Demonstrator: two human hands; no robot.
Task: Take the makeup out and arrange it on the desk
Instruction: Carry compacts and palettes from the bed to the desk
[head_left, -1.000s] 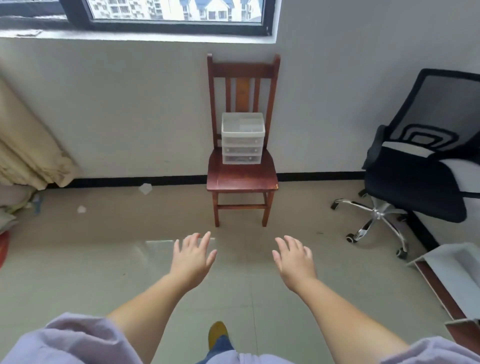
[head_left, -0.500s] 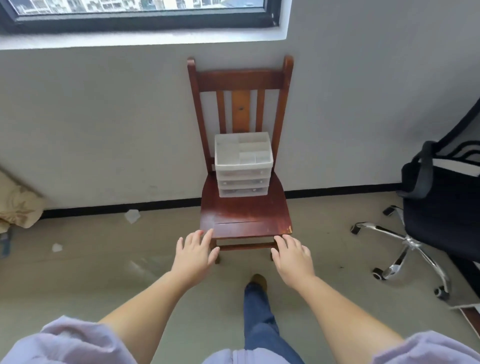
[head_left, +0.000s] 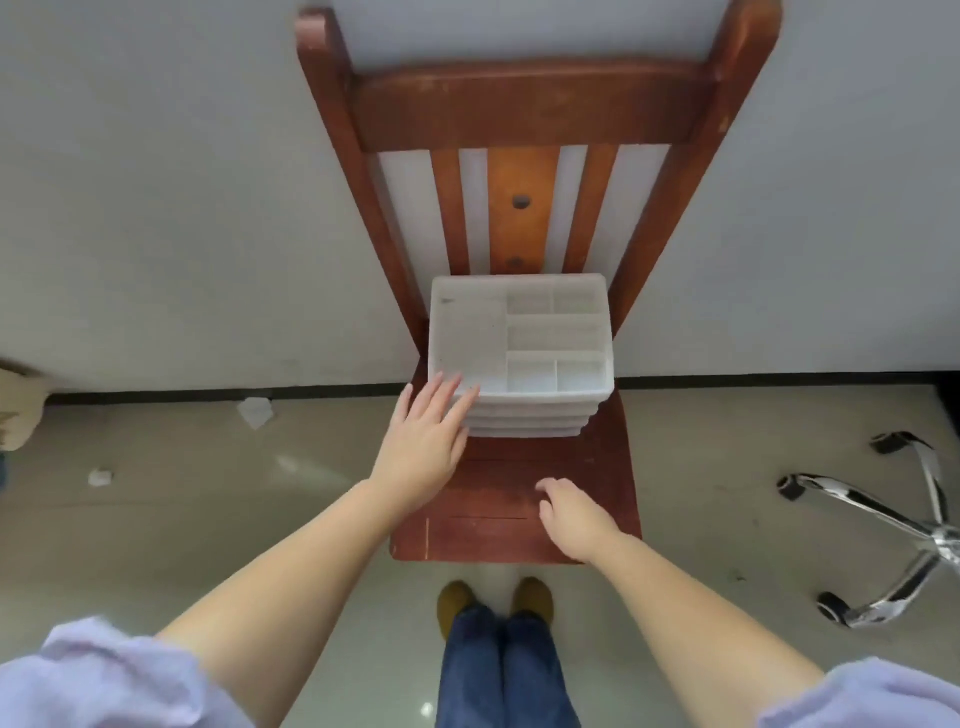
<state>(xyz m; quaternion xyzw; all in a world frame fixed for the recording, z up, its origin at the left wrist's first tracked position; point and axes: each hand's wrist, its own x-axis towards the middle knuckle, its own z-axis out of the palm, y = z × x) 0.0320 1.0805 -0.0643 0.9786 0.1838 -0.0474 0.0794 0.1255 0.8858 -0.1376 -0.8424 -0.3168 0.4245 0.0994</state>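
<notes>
My left hand (head_left: 423, 447), fingers straight, touches the near-left corner of the white organizer (head_left: 519, 338) on the chair (head_left: 519, 499). Right hand (head_left: 574, 517) hovers loose, empty, short of the drawers. Reaching step; next, grip both sides. No makeup visible yet.

1 organizer (head_left: 519, 343), 1 wooden chair (head_left: 524, 499), 2 hands (head_left: 423, 447), 2 shoes (head_left: 456, 603).

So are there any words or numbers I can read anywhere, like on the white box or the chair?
None: no words, numbers, labels or signs show anywhere.
White box: plain plastic, only empty compartments on top; its drawer fronts show no label.
Wooden chair: bare wood, no mark.
Paper scraps on the floor: too small and blurred to tell if anything is printed.
</notes>
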